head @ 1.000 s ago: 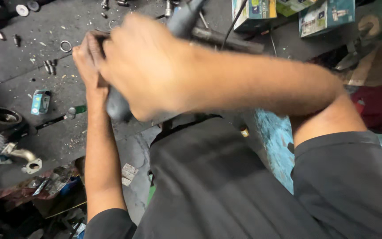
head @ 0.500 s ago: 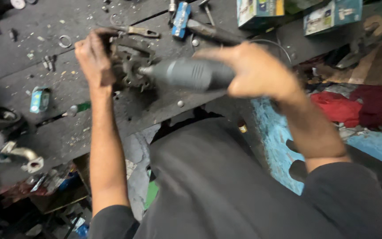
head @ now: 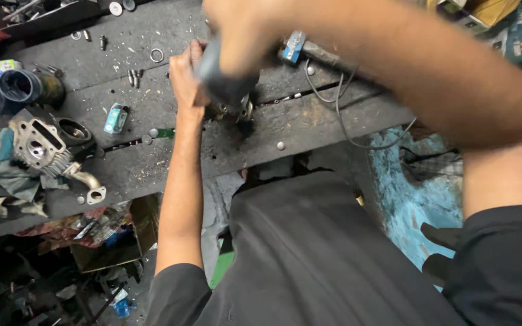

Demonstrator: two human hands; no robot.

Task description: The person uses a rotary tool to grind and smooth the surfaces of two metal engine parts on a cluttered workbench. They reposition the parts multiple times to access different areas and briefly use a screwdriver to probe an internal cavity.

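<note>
Close under the camera, the right hand (head: 243, 36) has swung up from its sideways hold and now grips the grey power tool (head: 222, 81) upright, fingers wrapped tight, bearing down on the small metal part (head: 237, 111). Beyond it, the left hand (head: 185, 78) clamps that part against the grimy, oil-blackened bench (head: 309, 127), scattered with washers.

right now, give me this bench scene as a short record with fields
left hand: left hand pressed on a small metal part, mostly hidden
right hand: right hand gripping a grey power tool, tip down at the part
surface: dark workbench, strewn with washers and bits
left of bench: finned engine part, black tubes
near left hand: small blue box
behind: black cable
</note>
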